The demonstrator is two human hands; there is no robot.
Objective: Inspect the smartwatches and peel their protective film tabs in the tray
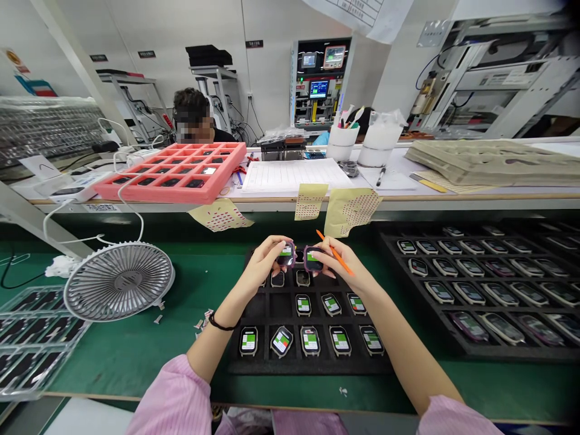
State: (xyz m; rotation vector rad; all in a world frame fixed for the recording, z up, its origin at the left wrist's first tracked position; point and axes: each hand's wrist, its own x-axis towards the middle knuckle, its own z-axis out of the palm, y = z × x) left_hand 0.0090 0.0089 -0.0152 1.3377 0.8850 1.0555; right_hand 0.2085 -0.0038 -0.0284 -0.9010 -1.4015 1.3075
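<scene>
My left hand [270, 257] grips a purple-framed smartwatch body [286, 254], its lit screen showing green and white. A second purple smartwatch body [312, 258] is between the fingers of my right hand [338, 260], close beside the first. An orange pen-like stick [338, 255] also rests in that hand, slanting across the fingers. Both hands are above a black foam tray [278, 305]. In its compartments lie several strapless smartwatches, many with green-and-white screens; a few, such as one smartwatch [310, 341], sit in the front row. The tray's back row is partly covered by my hands.
A larger black tray [446, 349] of watches stands at the right. To the left are a grey fan [120, 282], clear trays [43, 338] and paper scraps [203, 320]. The shelf above bears a pink foam tray [181, 192] and paper sheets [294, 175]. Behind it sits a person [194, 118].
</scene>
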